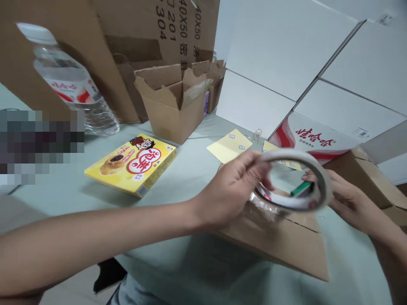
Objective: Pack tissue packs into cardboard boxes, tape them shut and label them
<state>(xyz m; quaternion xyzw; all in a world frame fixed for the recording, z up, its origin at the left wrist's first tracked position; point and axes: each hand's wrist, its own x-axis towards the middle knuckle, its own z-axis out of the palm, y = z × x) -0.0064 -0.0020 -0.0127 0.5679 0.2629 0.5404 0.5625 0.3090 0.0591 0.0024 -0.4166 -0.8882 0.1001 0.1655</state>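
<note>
My left hand (pixel 232 190) is closed on the near-left rim of a roll of tape (pixel 321 178), which is blurred and tilted above a flat cardboard box (pixel 292 245). Through the ring's opening shows a small green and black tool (pixel 302 188), its kind not clear. My right hand (pixel 352 199) is closed around it, just behind and right of the roll, and the roll partly covers its fingers. A strip of clear tape (pixel 263 205) hangs crumpled under the roll at the box's top.
A yellow snack box (pixel 133 163) lies left of my left hand. Behind it stand a water bottle (pixel 73 80) and an open carton (pixel 174 101). Yellow sticker sheets (pixel 230 146) lie further back. A red-and-white carton (pixel 314 137) and a brown box (pixel 372 178) stand at right.
</note>
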